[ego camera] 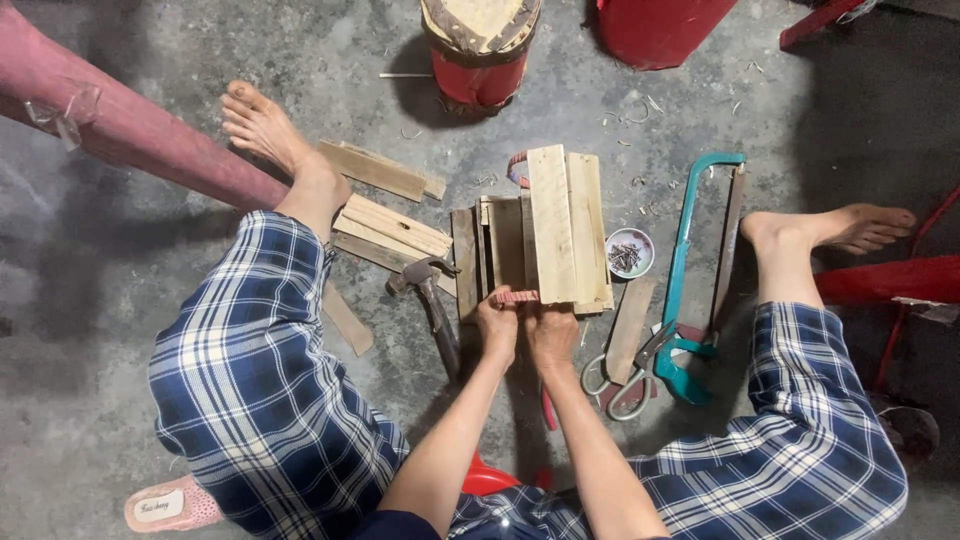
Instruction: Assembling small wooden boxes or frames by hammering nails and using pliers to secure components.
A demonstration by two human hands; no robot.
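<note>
Where both hands (525, 325) meet | small reddish piece (517, 296) half-hidden | grip unclear

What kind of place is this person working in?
Probably an informal home woodworking spot on a bare concrete floor. A claw hammer, a teal hacksaw and a small bowl of nails lie around the wooden slats that both hands touch.

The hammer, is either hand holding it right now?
No, the hammer lies on the concrete floor left of the left hand, while both hands, the right hand too, pinch a small strip at the wooden slats.
</note>
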